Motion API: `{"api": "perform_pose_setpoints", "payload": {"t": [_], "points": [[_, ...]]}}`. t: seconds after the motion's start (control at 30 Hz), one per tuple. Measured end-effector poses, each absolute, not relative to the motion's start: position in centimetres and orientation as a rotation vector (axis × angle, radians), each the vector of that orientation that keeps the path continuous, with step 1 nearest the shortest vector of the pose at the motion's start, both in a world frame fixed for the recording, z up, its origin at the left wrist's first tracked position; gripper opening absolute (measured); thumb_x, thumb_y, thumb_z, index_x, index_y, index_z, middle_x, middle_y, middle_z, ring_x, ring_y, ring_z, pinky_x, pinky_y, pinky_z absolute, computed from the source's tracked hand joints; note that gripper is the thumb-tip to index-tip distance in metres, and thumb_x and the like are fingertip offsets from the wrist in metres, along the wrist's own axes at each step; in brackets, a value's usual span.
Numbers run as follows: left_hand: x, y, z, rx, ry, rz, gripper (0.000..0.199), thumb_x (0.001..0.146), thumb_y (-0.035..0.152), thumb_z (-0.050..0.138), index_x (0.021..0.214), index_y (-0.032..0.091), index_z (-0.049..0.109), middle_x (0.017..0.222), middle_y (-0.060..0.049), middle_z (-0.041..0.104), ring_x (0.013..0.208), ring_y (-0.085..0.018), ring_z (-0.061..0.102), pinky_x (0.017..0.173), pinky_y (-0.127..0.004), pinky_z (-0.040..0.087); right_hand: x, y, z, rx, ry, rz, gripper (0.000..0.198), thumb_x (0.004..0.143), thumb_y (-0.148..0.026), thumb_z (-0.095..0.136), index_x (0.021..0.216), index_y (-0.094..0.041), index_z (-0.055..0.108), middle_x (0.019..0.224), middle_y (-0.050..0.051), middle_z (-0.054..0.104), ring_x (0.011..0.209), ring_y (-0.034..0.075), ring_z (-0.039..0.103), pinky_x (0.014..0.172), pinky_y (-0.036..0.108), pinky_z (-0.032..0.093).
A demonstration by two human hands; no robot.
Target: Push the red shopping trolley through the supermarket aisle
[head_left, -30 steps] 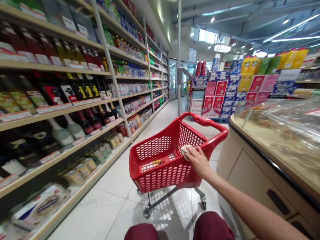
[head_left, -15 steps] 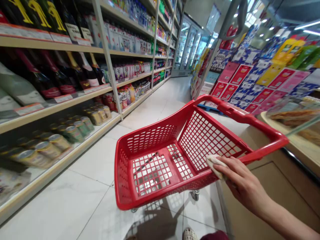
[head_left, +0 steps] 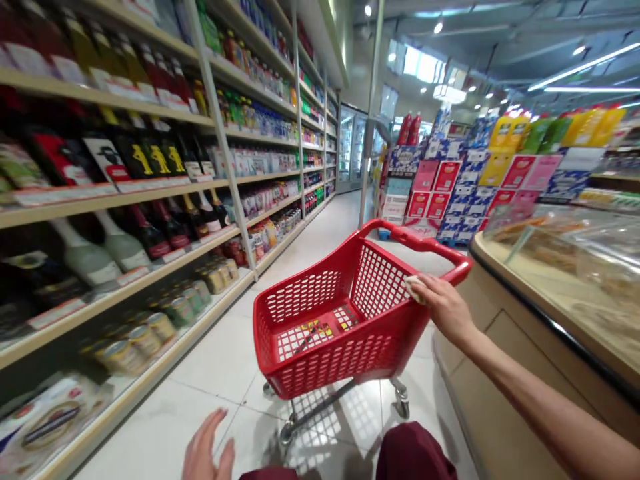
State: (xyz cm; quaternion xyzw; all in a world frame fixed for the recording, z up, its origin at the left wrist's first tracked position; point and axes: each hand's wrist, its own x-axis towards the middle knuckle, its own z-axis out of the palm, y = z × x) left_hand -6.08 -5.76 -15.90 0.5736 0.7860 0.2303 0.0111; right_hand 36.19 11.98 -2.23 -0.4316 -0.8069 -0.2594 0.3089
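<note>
On our far left run shelves (head_left: pixel 125 199) of bottles (head_left: pixel 119 243), with cans (head_left: pixel 123 357) on a low level. Our left hand (head_left: pixel 203 457) hangs low above the floor (head_left: pixel 190 400), between shelves and cart, its fingers and thumb spread. The red cart (head_left: pixel 340 347) stands mid-aisle just in front of our knees (head_left: pixel 415 453), its handle (head_left: pixel 415 240) at the far right end. On its near rim, close to the handle, we have a pale cloth (head_left: pixel 414 288) pinched in our right hand (head_left: pixel 447 307). Beyond stand stacked boxes (head_left: pixel 425 193); at right, a counter (head_left: pixel 530 333).
</note>
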Motion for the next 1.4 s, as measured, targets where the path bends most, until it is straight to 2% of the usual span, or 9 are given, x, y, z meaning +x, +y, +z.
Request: {"api": "perform_pose_setpoints", "payload": {"t": [0.13, 0.23, 0.4, 0.5, 0.6, 0.77, 0.9, 1.2, 1.4], "points": [[0.7, -1.7, -11.0, 2.197, 2.290, 0.738, 0.050, 0.076, 0.017, 0.037, 0.126, 0.017, 0.033, 0.138, -0.009, 0.031, 0.128, -0.021, 0.023, 0.104, -0.046, 0.021, 33.2, 11.0, -5.0, -1.097, -2.170, -0.690, 0.033, 0.088, -0.020, 0.031, 0.108, -0.020, 0.056, 0.117, 0.009, 0.053, 0.114, 0.021, 0.042, 0.091, 0.041, 0.037], [4.1, -0.5, -9.3, 2.110, 2.362, 0.515, 0.063, 0.070, 0.009, 0.036, 0.131, 0.013, 0.024, 0.141, -0.010, 0.023, 0.131, -0.021, 0.014, 0.102, -0.045, 0.022, 31.6, 10.0, -5.8, -1.032, -2.285, -0.656, 0.032, 0.087, -0.016, 0.033, 0.107, -0.023, 0.056, 0.118, 0.006, 0.054, 0.115, 0.019, 0.041, 0.092, 0.038, 0.036], [4.2, -0.9, -8.0, 2.055, 2.306, 0.179, 0.073, 0.063, 0.010, 0.037, 0.134, 0.015, 0.017, 0.144, -0.006, 0.015, 0.131, -0.019, 0.011, 0.102, -0.046, 0.020, 32.3, 9.4, -5.0, -1.286, -2.113, -0.660, 0.030, 0.086, -0.015, 0.035, 0.106, -0.018, 0.057, 0.118, 0.012, 0.052, 0.111, 0.022, 0.044, 0.089, 0.042, 0.036], [3.9, -1.0, -7.1, 2.015, 2.265, 0.098, 0.080, 0.059, 0.011, 0.039, 0.135, 0.014, 0.013, 0.144, -0.006, 0.009, 0.132, -0.020, 0.007, 0.103, -0.048, 0.018, 29.9, 8.8, -5.9, -1.147, -2.253, -0.586, 0.028, 0.086, -0.017, 0.038, 0.108, -0.021, 0.056, 0.118, 0.007, 0.053, 0.112, 0.019, 0.043, 0.090, 0.036, 0.036], [4.1, -1.1, -6.5, 1.993, 2.249, 0.074, 0.082, 0.057, 0.010, 0.039, 0.135, 0.014, 0.012, 0.145, -0.005, 0.008, 0.132, -0.019, 0.006, 0.104, -0.048, 0.014, 28.2, 8.9, -6.4, -1.030, -2.318, -0.560, 0.029, 0.086, -0.016, 0.039, 0.110, -0.024, 0.054, 0.118, 0.005, 0.053, 0.113, 0.018, 0.043, 0.093, 0.035, 0.033], [4.8, -1.0, -6.1, 1.945, 2.242, 0.079, 0.083, 0.058, 0.008, 0.039, 0.135, 0.014, 0.009, 0.145, -0.005, 0.004, 0.132, -0.020, 0.003, 0.104, -0.048, 0.013, 26.9, 9.4, -6.8, -1.213, -2.125, -0.477, 0.029, 0.086, -0.016, 0.037, 0.109, -0.018, 0.054, 0.117, 0.011, 0.052, 0.111, 0.021, 0.045, 0.090, 0.040, 0.035], [4.8, -0.9, -6.4, 1.943, 2.250, 0.078, 0.082, 0.059, 0.009, 0.040, 0.135, 0.016, 0.010, 0.145, -0.005, 0.004, 0.132, -0.020, 0.002, 0.104, -0.049, 0.011, 22.4, 8.2, -8.6, -0.983, -2.319, -0.418, 0.032, 0.086, -0.016, 0.037, 0.113, -0.020, 0.053, 0.122, 0.010, 0.050, 0.116, 0.021, 0.041, 0.093, 0.039, 0.034], [4.2, -1.1, -7.8, 1.965, 2.295, 0.147, 0.082, 0.059, 0.008, 0.040, 0.135, 0.016, 0.010, 0.145, -0.004, 0.003, 0.132, -0.020, 0.003, 0.103, -0.048, 0.017, 20.6, 8.1, -8.7, -1.137, -2.317, -0.389, 0.034, 0.085, -0.014, 0.039, 0.116, -0.017, 0.050, 0.124, 0.013, 0.048, 0.118, 0.024, 0.038, 0.095, 0.043, 0.032], [3.5, -1.3, -7.2, 1.969, 2.211, 0.195, 0.081, 0.059, 0.006, 0.039, 0.135, 0.012, 0.011, 0.145, -0.002, 0.005, 0.132, -0.015, 0.004, 0.104, -0.031, 0.022, 19.9, 7.9, -7.8, -1.153, -2.356, -0.373, 0.035, 0.085, -0.012, 0.036, 0.116, -0.019, 0.050, 0.123, 0.012, 0.049, 0.117, 0.023, 0.040, 0.095, 0.044, 0.031]]}}
